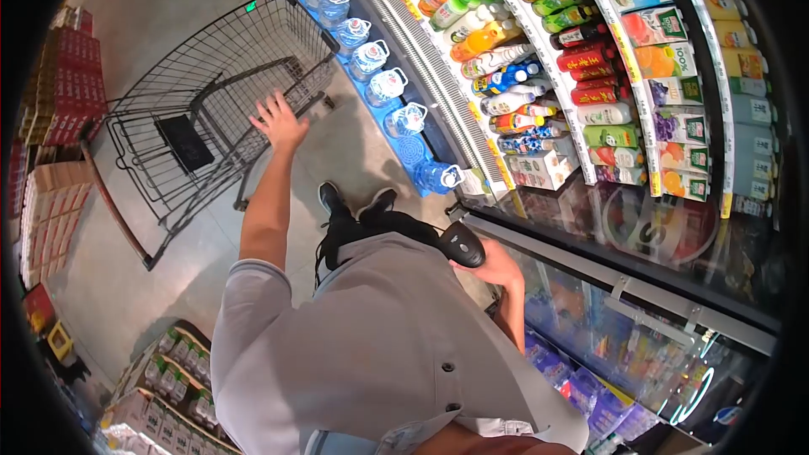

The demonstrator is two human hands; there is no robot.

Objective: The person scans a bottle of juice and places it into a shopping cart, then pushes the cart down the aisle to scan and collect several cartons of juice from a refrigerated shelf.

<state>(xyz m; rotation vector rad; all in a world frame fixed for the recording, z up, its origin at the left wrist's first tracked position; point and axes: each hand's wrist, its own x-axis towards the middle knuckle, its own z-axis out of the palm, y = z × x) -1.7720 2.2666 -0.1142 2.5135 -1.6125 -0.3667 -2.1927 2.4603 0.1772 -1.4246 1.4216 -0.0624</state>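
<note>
My left hand (pixel 281 124) is stretched out with its fingers spread, holding nothing. In this view it overlaps the side of a black wire shopping cart (pixel 227 55), which has a brown handle. Down by my right hip, my right hand (pixel 497 265) is wrapped around a black handheld device that looks like a barcode scanner (pixel 462 244). Its rounded head points toward my legs, while part of its grip is hidden in the hand. Beyond the cart's right side, large water bottles (pixel 369 59) with white handles stand in a row along the cooler.
An open drinks cooler (pixel 506 76) with several shelves of bottles and cartons runs along the right. A glass-fronted case (pixel 607 337) adjoins it close to my right side. Stacked boxes (pixel 59 194) line the left; a display of packaged goods (pixel 173 379) stands at lower left.
</note>
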